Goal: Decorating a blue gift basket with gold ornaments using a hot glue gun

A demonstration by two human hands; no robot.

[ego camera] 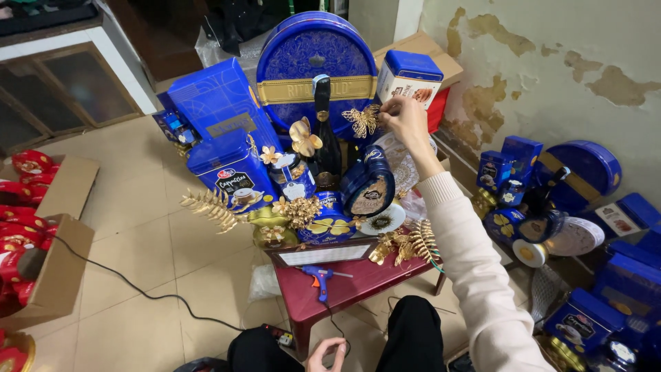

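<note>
Room: tiled floor (138,234) and a peeling wall (551,62) frame a low red table (358,279) right in front of your knees.
Gold butterfly: the gold butterfly ornament (361,120) sits high in the display, against the big round blue tin (315,65) and just beside the neck of the dark bottle (325,131).
Right hand: your right hand (405,118) reaches up with the fingers pinched together on the butterfly's edge, apparently to hold it steady against the tin.
Left hand: your left hand (326,353) rests low by your lap, fingers loosely curled; you appear to touch a thin black cord, but I cannot tell whether you grip it.
Arrangement: blue boxes (219,103) and tins are stacked tallest at the back and lower in front, so each face shows; gold leaf sprays (215,205) fan outward at the sides.
Glue gun: a blue glue gun (319,277) lies on the bare table front, within easy reach.
Surroundings: a second blue set (544,200) stands by the wall, and cardboard boxes of red items (41,234) sit well apart on your left.
</note>
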